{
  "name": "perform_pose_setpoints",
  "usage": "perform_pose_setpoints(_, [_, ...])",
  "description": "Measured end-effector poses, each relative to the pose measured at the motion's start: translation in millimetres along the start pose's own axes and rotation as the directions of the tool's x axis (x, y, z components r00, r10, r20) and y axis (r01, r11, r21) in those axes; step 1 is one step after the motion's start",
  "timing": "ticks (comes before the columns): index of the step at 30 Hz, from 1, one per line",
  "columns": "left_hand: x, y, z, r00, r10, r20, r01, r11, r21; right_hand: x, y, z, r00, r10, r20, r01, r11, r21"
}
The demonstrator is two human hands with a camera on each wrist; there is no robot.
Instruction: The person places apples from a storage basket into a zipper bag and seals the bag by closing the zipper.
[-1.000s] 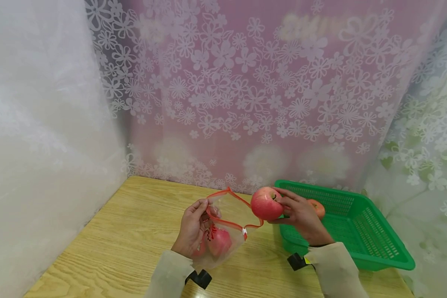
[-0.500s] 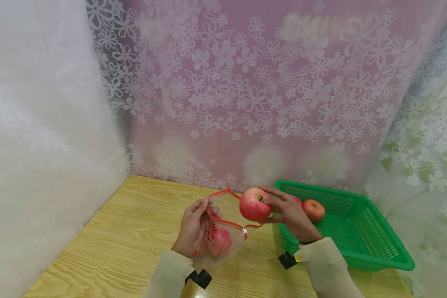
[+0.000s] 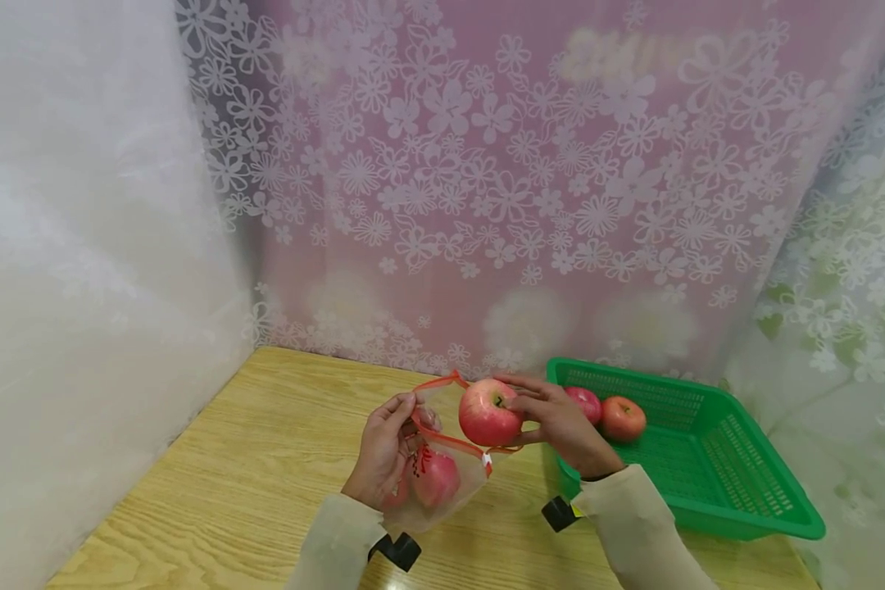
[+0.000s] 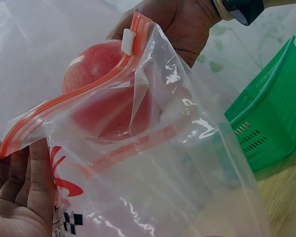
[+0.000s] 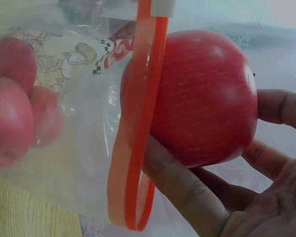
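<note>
My left hand (image 3: 383, 447) pinches the orange-red rim of a clear zip bag (image 4: 153, 182), which hangs with its mouth spread. A white slider (image 4: 128, 42) sits at one end of the zip. Several red apples (image 5: 10, 121) rest in the bottom of the bag, seen through the plastic in the right wrist view. With thumb and fingers round it, my right hand (image 3: 564, 426) holds another red apple (image 3: 489, 412) at the bag's mouth. In the right wrist view part of this apple (image 5: 207, 98) lies behind the orange zip edge.
On the right of the wooden table (image 3: 214, 459) stands a green plastic basket (image 3: 760, 524). Two apples lie at its left end, a red apple (image 3: 584, 403) and an orange-red apple (image 3: 623, 419). A pink flowered curtain (image 3: 442, 205) hangs behind the table.
My right hand has carried its apple leftward, from beside the bag's right edge to its mouth. The apples in the basket show more fully. My left hand has stayed in place.
</note>
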State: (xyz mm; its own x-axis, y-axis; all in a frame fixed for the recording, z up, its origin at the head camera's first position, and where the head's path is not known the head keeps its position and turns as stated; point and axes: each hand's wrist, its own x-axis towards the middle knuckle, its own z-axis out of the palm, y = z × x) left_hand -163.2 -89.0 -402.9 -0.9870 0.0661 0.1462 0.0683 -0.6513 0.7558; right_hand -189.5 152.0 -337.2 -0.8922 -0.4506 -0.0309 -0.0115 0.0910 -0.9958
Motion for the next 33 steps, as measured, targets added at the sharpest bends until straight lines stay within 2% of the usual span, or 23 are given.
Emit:
perform_pose_setpoints(12, [0.0,-1.9,0.2,1.0,0.0,-0.01,0.0,1.0,-0.014,4.6,-0.8,8.7,0.999,0.026,0.035,-0.024,0.998,-0.059])
perform_pose_setpoints(19, [0.0,-2.9,-0.1,1.0,0.001,-0.008,-0.002,1.0,-0.015,6.3,-1.8,13.8,0.997,0.0,0.071,0.007,0.995,-0.102])
perform_pose_setpoints(33, [-2.5,-2.1,2.0,0.998,-0.016,-0.058,0.015,1.0,-0.02,9.1,-0.1,20.3,0.999,0.015,0.046,-0.006,0.984,-0.181])
